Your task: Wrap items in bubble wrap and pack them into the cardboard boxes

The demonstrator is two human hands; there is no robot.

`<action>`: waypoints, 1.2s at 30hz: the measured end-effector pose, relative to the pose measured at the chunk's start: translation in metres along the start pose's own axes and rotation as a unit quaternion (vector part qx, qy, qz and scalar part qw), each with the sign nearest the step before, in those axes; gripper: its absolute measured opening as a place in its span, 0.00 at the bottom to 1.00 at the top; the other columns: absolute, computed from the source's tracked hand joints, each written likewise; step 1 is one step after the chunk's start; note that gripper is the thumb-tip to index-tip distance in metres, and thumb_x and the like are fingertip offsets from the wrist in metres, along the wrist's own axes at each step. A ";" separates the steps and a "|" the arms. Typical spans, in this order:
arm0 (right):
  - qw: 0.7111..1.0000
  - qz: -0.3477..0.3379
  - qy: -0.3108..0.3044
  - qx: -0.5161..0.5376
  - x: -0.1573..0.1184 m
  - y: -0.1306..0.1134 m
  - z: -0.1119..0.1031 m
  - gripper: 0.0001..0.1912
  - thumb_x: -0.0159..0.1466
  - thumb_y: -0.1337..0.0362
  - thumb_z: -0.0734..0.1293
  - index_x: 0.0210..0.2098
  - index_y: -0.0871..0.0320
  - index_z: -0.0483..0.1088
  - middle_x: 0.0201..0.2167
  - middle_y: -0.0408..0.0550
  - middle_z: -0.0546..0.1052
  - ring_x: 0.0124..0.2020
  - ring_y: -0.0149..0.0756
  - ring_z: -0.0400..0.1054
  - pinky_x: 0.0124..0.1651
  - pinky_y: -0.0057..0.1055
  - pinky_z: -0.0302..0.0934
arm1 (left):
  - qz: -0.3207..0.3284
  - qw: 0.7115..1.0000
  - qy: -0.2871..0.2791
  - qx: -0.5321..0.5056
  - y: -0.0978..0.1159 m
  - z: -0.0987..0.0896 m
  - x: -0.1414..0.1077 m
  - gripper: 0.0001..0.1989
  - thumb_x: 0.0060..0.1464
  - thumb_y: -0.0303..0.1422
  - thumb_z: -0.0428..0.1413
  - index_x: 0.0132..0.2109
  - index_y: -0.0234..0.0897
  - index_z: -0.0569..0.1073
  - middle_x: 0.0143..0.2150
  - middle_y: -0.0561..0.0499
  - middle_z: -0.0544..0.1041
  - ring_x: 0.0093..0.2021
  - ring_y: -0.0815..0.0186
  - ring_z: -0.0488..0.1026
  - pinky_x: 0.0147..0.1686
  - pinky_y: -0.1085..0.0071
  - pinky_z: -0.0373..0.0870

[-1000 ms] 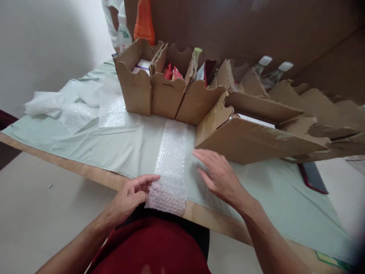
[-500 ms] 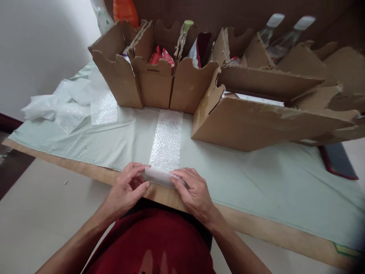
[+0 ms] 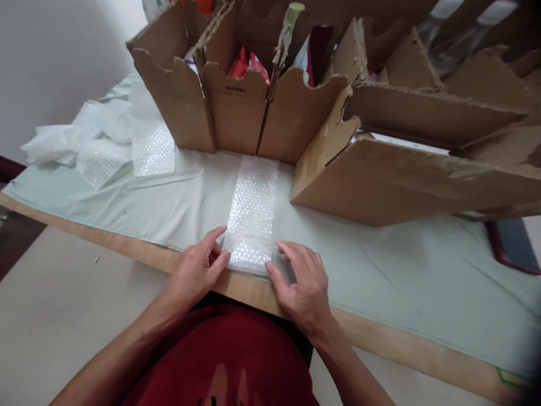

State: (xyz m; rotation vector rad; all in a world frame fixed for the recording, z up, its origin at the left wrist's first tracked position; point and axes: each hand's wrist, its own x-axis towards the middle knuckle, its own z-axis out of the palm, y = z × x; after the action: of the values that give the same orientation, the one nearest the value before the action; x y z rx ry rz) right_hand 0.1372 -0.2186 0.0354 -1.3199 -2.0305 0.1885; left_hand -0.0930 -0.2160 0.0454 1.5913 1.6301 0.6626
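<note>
A strip of clear bubble wrap (image 3: 253,197) lies flat on the pale green cloth, running from the cardboard boxes to the table's front edge. Its near end looks doubled over into a thicker layer. My left hand (image 3: 200,262) touches the left side of that near end, with thumb and index finger apart. At the right side is my right hand (image 3: 300,279), its fingers spread and curved, the thumb tip at the wrap's corner. Neither hand grips anything.
Upright cardboard boxes (image 3: 239,118) line the back, holding packets; a long cardboard box (image 3: 380,186) stands at the right. More bubble wrap (image 3: 101,160) lies at the left. Clear bottles (image 3: 460,45) with white caps are behind the boxes.
The near end of the bubble wrap, raised between my hands before, now lies flat on the table. My right hand has opened and moved right. The view has shifted slightly.
</note>
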 end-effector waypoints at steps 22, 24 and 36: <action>0.977 0.028 -0.143 0.154 0.009 -0.007 0.007 0.10 0.74 0.68 0.62 0.43 0.54 0.76 0.37 0.43 0.84 0.36 0.35 0.76 0.44 0.36 0.66 | 0.266 0.959 0.045 0.086 -0.013 0.001 -0.010 0.12 0.66 0.26 0.54 0.53 0.39 0.77 0.41 0.47 0.82 0.44 0.60 0.77 0.47 0.59 0.74; 0.982 0.037 -0.122 0.138 0.011 -0.005 0.008 0.08 0.74 0.67 0.63 0.45 0.55 0.76 0.39 0.44 0.84 0.38 0.36 0.76 0.44 0.36 0.66 | 0.248 0.964 0.049 0.088 -0.013 0.002 -0.006 0.11 0.66 0.29 0.54 0.52 0.38 0.77 0.36 0.49 0.80 0.37 0.63 0.76 0.40 0.64 0.74; 0.992 -0.070 -0.105 0.013 0.002 -0.002 0.004 0.11 0.71 0.69 0.65 0.51 0.55 0.75 0.49 0.52 0.82 0.52 0.46 0.74 0.52 0.45 0.63 | 0.216 0.965 0.101 0.109 -0.013 0.008 0.007 0.13 0.67 0.33 0.56 0.56 0.39 0.75 0.51 0.43 0.77 0.46 0.62 0.78 0.46 0.65 0.77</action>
State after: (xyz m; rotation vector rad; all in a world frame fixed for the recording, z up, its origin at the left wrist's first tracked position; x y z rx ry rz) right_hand 0.1327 -0.2170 0.0349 -1.1772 -2.2810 0.2987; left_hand -0.0936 -0.2110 0.0295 2.1326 1.5494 0.9203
